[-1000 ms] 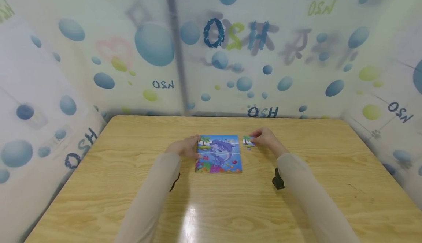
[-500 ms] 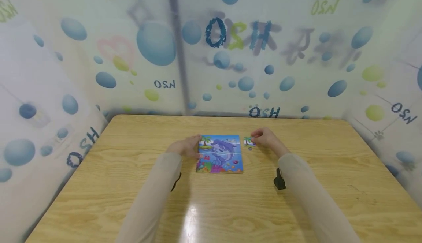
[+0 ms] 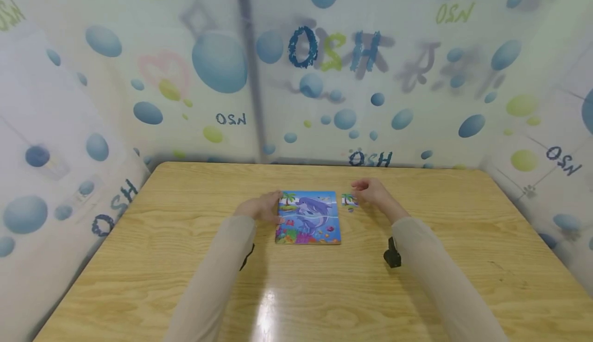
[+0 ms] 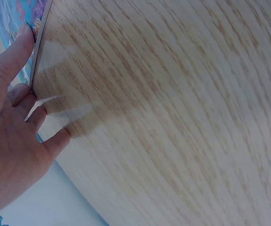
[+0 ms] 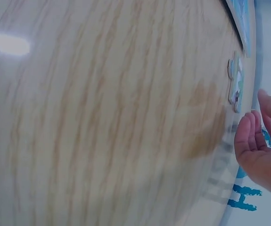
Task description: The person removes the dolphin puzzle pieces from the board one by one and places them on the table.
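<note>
A square dolphin jigsaw puzzle (image 3: 309,218) lies flat on the wooden table (image 3: 306,290). My left hand (image 3: 261,207) holds its left side. In the left wrist view the thumb (image 4: 18,55) lies over the picture and the index fingertip is at the board's edge, the other fingers spread loosely toward the tabletop. Just right of the board lies a loose jigsaw piece (image 3: 348,200) with a palm tree on it. Beside this piece is my right hand (image 3: 374,193); in the right wrist view its fingers (image 5: 242,136) are loosely bent, apart from the piece, holding nothing.
Walls patterned with blue and green dots (image 3: 345,118) close off the back and both sides of the table. A black wrist strap (image 3: 392,254) shows under the right sleeve.
My right fingers have let go of the palm-tree piece and lifted slightly off it; the piece stays where it was. The left hand and the puzzle have not moved.
</note>
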### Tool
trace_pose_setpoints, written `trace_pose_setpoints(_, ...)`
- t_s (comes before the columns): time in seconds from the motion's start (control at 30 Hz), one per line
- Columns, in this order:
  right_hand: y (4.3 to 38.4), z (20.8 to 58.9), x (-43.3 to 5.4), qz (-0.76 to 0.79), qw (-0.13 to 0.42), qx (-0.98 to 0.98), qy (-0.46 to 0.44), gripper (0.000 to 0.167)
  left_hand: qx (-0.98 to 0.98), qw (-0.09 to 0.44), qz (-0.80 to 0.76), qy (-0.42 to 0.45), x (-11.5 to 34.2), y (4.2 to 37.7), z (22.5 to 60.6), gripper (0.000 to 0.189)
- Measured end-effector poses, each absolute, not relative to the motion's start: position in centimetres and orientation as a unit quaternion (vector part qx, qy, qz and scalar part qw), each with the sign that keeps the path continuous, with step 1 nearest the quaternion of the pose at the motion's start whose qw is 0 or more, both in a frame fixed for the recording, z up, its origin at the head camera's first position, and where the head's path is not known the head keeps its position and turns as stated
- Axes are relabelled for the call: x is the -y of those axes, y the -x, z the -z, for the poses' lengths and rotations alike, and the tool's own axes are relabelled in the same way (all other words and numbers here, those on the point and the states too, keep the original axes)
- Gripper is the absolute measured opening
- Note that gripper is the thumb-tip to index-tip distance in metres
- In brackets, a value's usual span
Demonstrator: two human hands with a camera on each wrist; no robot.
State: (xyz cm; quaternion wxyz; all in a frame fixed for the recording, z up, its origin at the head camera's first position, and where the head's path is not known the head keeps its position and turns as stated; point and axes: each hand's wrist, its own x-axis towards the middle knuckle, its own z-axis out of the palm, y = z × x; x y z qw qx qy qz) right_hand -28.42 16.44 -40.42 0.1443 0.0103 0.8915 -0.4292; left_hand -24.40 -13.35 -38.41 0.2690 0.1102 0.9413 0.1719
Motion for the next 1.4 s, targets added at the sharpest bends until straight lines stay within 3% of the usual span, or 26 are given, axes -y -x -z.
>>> trace_pose_setpoints(0.53,28.2,39.5,-13.2,0.440,0.171,-0.879,0.066,0.038,-0.938,0.273,-0.178,-0.114,13.4,24.2,38.2,0.081)
trace_pose_setpoints(1.13,28.5,40.0,-8.4,0.406,0.170,-0.893,0.092,0.034,-0.941,0.270,-0.169,-0.110,13.4,24.3,38.5,0.080)
trace_pose_setpoints(1.4,28.0,39.9,-7.1,0.335,0.174,-0.920,0.108,0.043,-0.940,0.274,-0.172,-0.105,13.4,24.3,38.4,0.081)
